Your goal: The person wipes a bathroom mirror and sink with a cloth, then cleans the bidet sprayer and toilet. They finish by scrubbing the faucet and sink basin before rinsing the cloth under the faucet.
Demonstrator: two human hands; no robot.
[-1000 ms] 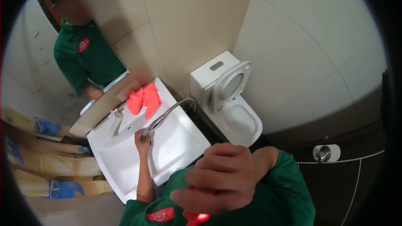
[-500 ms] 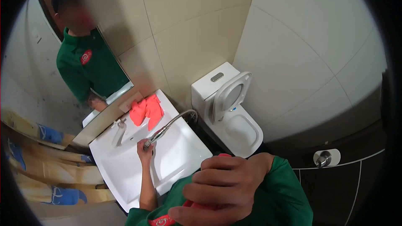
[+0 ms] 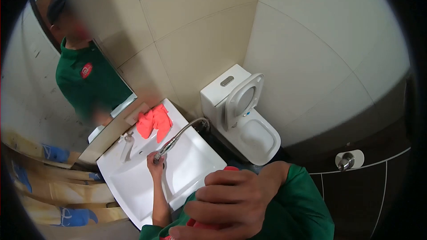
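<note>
Over the white sink (image 3: 189, 166), my left hand (image 3: 155, 163) is closed on the metal spray head (image 3: 161, 152), whose flexible hose runs up past the sink's right edge. Close to the camera, my right hand (image 3: 229, 202) wraps round a red object (image 3: 231, 168); most of it is hidden by my fingers. A coral-pink cloth (image 3: 155, 121) lies crumpled on the sink's back ledge, to the right of the faucet (image 3: 126, 146).
A toilet (image 3: 258, 138) with its lid raised stands right of the sink. At the left are a mirror (image 3: 89, 75) showing a person in green and a patterned curtain (image 3: 66, 191). A metal holder (image 3: 349, 161) is on the right wall.
The view has shifted slightly. My right hand sits a little further left and lower in the picture, still round the red object. My left hand keeps hold of the spray head.
</note>
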